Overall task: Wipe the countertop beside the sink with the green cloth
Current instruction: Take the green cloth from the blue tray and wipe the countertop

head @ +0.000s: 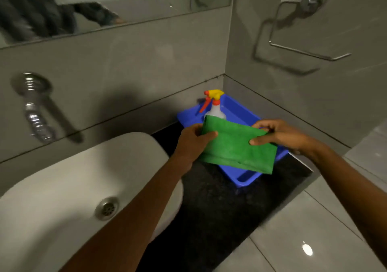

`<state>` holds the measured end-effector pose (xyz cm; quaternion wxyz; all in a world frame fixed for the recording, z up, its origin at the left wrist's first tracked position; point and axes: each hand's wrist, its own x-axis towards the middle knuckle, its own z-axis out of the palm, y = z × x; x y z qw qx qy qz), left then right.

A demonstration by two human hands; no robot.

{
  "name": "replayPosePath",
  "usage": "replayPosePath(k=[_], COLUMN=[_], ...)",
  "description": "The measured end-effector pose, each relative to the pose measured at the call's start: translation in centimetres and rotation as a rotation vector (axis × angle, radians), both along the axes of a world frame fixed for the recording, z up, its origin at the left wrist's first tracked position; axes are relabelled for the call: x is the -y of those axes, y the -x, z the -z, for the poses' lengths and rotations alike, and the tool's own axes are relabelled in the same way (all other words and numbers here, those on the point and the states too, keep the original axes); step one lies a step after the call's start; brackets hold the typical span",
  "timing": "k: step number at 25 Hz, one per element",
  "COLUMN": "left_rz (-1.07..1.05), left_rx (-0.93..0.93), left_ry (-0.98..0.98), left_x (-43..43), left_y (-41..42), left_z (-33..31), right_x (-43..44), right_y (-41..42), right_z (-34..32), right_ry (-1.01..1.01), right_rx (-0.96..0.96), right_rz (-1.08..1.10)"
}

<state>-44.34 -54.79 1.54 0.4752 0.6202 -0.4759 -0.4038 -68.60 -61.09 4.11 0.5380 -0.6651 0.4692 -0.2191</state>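
Sink [52, 188] at left. Our left hand [191, 143] and right hand [280, 135] each pinch folded green cloth [236, 148], held above blue tray [245, 179]. Risk: lowering cloth knocks spray bottle [215, 108]; dark countertop [219, 208] unwiped.

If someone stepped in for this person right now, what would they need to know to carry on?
Left hand: pinching the left edge of the green cloth.
Right hand: pinching its right edge. The cloth is folded and held in the air over the blue tray.
The spray bottle stands in the tray, at the back corner.
The black countertop lies between the sink and the tray.
Done: cloth picked up.
Left: lower it and wipe the countertop; no wiping shows yet.
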Motion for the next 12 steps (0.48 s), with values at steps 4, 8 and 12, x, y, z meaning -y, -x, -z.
replayPosePath(k=[4, 8, 12], left_rz=[-0.19, -0.402, -0.609], left_rx=[-0.163, -0.215, -0.104], left_ry=[0.048, 0.003, -0.047], left_x=[-9.7, -21.1, -33.0], left_y=[-6.5, -14.5, -22.0], left_z=[-3.4, -3.5, -1.7], right_x=[-8.2, -16.8, -24.5], right_y=[-7.9, -17.9, -27.2], right_z=[-0.4, -0.1, -0.8], right_ry=[-0.232, -0.133, -0.062], right_rx=[0.532, 0.369, 0.144], right_rz=[0.316, 0.134, -0.076])
